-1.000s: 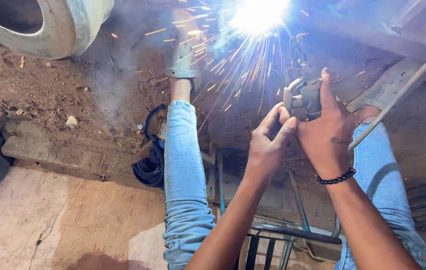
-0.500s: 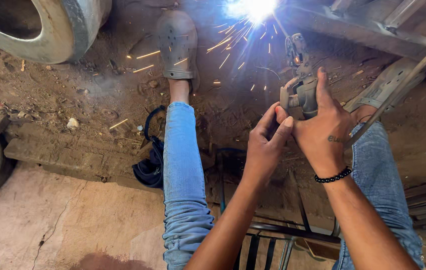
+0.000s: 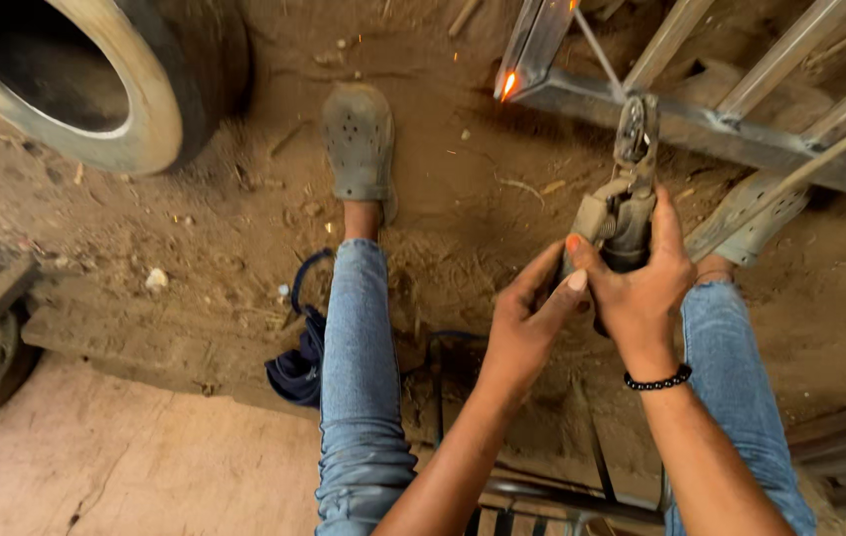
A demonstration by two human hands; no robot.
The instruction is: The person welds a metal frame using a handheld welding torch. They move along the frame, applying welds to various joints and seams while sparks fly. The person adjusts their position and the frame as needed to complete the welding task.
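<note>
Orange heat glows at a fresh weld spot (image 3: 508, 85) on the grey metal frame (image 3: 701, 124) lying across the dirt at 1 o'clock, as you sit with both legs stretched out over the packed earth. Your right hand (image 3: 641, 288) is wrapped tight around the grip of the welding electrode holder (image 3: 622, 203), fingers fully curled, a black bead bracelet (image 3: 657, 380) at the wrist. Your left hand (image 3: 532, 323) comes in from 7 o'clock, fingers bent, thumb and forefinger touching the holder's near side beside your right thumb. The holder stands nearly upright at the centre right of the view, its clamp head up at 12 o'clock, just beside the frame's lower bar, with a thin rod (image 3: 597, 50) rising toward the glowing joint. A pale cable (image 3: 820, 159) runs off to 3 o'clock. Your left foot wears a dusty grey clog (image 3: 358, 139) at 11 o'clock. 1 worn tyre (image 3: 135, 89) lies at 10 o'clock, and a dark blue cloth bundle (image 3: 299, 362) sits against your left jeans leg (image 3: 358, 377).
</note>
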